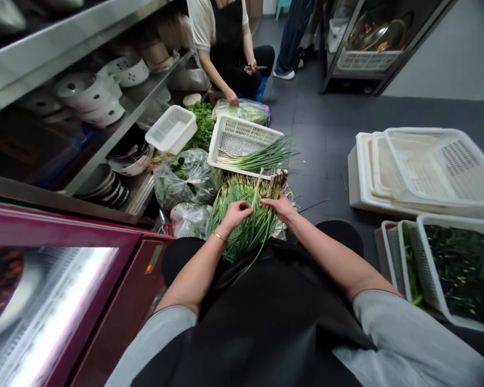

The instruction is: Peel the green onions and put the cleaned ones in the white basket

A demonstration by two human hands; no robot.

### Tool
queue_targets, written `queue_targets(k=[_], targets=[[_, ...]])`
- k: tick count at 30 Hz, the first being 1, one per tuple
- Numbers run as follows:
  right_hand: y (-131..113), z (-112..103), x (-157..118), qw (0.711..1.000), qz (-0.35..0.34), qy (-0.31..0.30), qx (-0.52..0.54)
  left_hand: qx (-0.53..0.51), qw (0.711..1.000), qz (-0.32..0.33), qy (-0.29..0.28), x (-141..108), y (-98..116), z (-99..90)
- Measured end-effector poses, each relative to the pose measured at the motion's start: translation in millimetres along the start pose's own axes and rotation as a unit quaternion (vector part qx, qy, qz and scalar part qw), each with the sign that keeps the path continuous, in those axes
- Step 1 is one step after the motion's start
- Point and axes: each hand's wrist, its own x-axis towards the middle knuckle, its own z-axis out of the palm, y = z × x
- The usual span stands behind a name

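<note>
A big pile of spring onions [228,207] lies in front of my knees, roots away from me and green leaves towards me. Over it, one pale spring onion [257,189] stands out lengthwise between my hands. My left hand [237,214] is closed in a pinch at its left side. From the right, my right hand [280,207] pinches the same stalk, with the brown root ends of a bunch just beyond its fingers. Past the pile, a white perforated basket [246,130] holds spring onions [262,157] with clean stalks.
Bagged greens [187,180] and a small white basket [171,129] sit on the left by the dish shelves. Another person's hand [232,98] rests on a bag of vegetables [244,111] ahead. Stacked white crates [361,172] and a basket of dark green vegetables [463,263] stand right.
</note>
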Motion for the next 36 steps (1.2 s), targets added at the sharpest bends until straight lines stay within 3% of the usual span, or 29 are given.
queue_targets(k=[5,8,10,13,16,25,29,32,36], targets=[[-66.3,-37.3,12.0,0.997,-0.055,0.027,0.04,-0.208,0.975,-0.057,0.051,16.0,22.9,-34.0],[-93.6,-54.9,16.9,0.998,-0.053,0.011,0.028,-0.264,0.96,-0.072,0.057,24.0,37.2,-32.4],[-88.4,-52.7,15.5,0.999,-0.034,0.02,0.003,-0.264,0.959,-0.093,0.047,27.8,40.8,-16.3],[-60.1,-37.3,10.9,0.999,-0.04,0.032,-0.005,-0.239,0.962,-0.124,0.049,31.7,38.6,16.0],[-39.4,-28.0,8.3,0.998,-0.055,0.009,-0.011,-0.194,0.972,-0.113,0.063,34.0,35.4,37.3],[-37.3,-39.6,16.8,0.991,-0.07,-0.023,-0.109,-0.073,0.996,-0.001,0.047,30.5,41.4,52.8],[-42.9,-50.4,8.2,0.996,-0.022,-0.06,-0.061,-0.034,0.998,0.016,0.041,27.4,38.9,38.0],[-55.3,-64.4,-5.4,0.997,0.004,-0.083,0.011,0.017,0.998,0.042,0.046,27.2,30.9,9.6],[-75.1,-82.0,-23.7,0.994,-0.027,-0.078,0.077,0.081,0.995,0.055,0.023,28.6,15.2,-27.2]])
